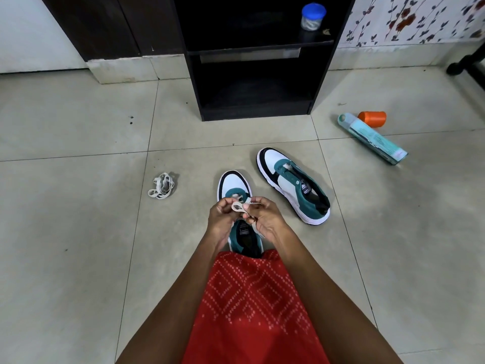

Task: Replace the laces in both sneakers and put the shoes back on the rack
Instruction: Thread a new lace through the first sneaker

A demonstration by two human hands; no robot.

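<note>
Two white, teal and black sneakers lie on the tiled floor. The near sneaker (pixel 233 183) points away from me, its middle hidden under my hands. My left hand (pixel 220 218) and my right hand (pixel 265 219) hover over its tongue, both pinching a white lace (pixel 238 207) that forms a small loop between them. The second sneaker (pixel 294 185) lies to the right, angled, with no lace in its eyelets. A loose bundle of white lace (pixel 162 185) rests on the floor to the left. The black shoe rack (pixel 256 111) stands ahead, its lower shelf bare.
On the rack's upper shelf stands a blue-lidded jar (pixel 312 17). A teal box (pixel 375 139) and an orange cap (pixel 372 119) lie on the floor at the right. A dark furniture leg (pixel 467 64) is at far right. Red patterned cloth (pixel 254 311) covers my lap.
</note>
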